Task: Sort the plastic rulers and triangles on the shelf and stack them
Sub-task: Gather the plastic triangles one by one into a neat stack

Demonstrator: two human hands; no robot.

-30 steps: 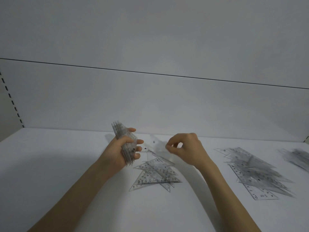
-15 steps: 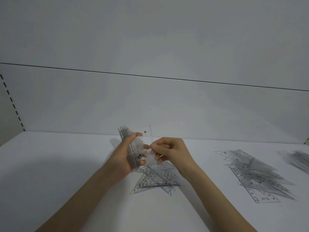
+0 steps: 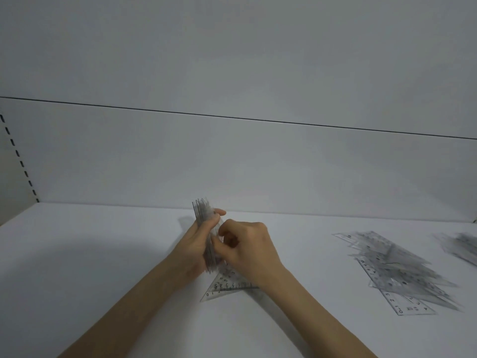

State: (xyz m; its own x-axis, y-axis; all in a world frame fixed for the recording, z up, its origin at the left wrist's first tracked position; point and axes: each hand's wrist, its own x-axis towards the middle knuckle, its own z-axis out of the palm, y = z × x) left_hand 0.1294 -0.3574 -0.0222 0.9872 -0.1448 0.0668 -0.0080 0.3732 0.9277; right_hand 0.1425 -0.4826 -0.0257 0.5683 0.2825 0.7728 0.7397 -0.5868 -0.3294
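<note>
Right hand (image 3: 249,248) has closed in since half a second ago: the clear piece it held up is now down against the stack of triangles (image 3: 202,215). Left hand (image 3: 197,244) grips that stack on edge, upright, fingers wrapped around the far side and thumb on the near side, with the tips fanned out above the fist. Right hand's fingers are curled tight and pinch at the stack's right face; whether the piece is fully seated, cannot tell. Both hands touch the stack above the white shelf (image 3: 103,254). Directly under the stack, loose triangles (image 3: 227,286) lie flat, partly hidden by the right wrist. Well right of the stack is a messy ruler pile (image 3: 392,270). Further right of the stack is a blurred pile (image 3: 462,246) at the frame edge.
</note>
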